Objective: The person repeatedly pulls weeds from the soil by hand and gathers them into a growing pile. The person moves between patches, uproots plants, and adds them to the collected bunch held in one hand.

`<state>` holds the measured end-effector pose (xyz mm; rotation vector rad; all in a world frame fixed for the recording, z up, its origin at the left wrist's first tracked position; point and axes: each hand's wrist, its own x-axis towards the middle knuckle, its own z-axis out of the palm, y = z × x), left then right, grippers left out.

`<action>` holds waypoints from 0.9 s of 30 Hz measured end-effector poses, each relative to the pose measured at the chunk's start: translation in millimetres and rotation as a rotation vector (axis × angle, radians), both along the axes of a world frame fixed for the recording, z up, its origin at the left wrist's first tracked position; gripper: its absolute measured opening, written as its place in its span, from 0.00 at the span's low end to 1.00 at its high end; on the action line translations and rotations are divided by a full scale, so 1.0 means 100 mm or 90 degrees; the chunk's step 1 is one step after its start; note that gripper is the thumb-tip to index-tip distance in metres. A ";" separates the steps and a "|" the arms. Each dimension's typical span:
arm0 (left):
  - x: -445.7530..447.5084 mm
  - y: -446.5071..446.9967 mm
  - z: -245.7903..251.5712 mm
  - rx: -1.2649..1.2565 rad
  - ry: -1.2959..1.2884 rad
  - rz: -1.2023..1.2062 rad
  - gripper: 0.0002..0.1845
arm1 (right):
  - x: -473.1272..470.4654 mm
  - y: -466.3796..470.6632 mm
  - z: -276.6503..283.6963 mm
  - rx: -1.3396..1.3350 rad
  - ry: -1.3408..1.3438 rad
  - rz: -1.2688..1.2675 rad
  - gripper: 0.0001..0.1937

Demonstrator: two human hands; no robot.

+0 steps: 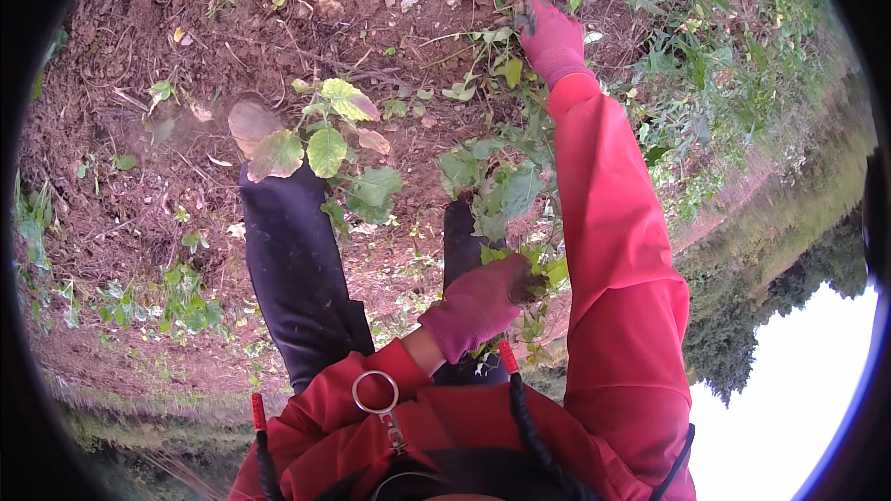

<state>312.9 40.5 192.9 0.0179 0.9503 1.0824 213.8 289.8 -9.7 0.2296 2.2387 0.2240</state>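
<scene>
My right hand [553, 38], in a pink glove with dark, soiled fingers, reaches far out to the ground. Its fingers are curled around thin weed stems [498, 42] at the soil; the fingertips are hidden. Close to my body, my left hand [487, 299], gloved the same way, is closed on a bunch of leafy green weeds [536, 327]. Leaves stick out above and below that fist. Between the two hands, broad-leaved green plants [511, 188] overlap my right leg.
A yellowing leafy plant [334, 125] stands before my left shoe [254, 124]. Reddish-brown soil [181, 35] bears dry stalks and small seedlings. Denser weeds [717, 76] grow at the right. A metal ring [376, 390] and black cords [522, 410] hang over my red jacket.
</scene>
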 end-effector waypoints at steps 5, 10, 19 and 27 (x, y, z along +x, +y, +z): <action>-0.07 -0.04 0.00 0.027 -0.044 0.026 0.28 | 0.43 0.29 0.12 -0.140 -0.199 -0.306 0.20; -0.18 -0.04 0.04 0.018 -0.032 0.040 0.29 | 0.71 -0.24 0.85 -0.181 -0.389 -0.064 0.19; -0.18 -0.10 0.05 0.046 -0.048 0.048 0.27 | -0.11 0.54 0.42 -0.274 0.235 -0.897 0.19; -0.15 -0.06 0.04 0.032 -0.030 0.108 0.14 | -0.01 -0.09 -0.26 -0.135 0.035 -0.952 0.21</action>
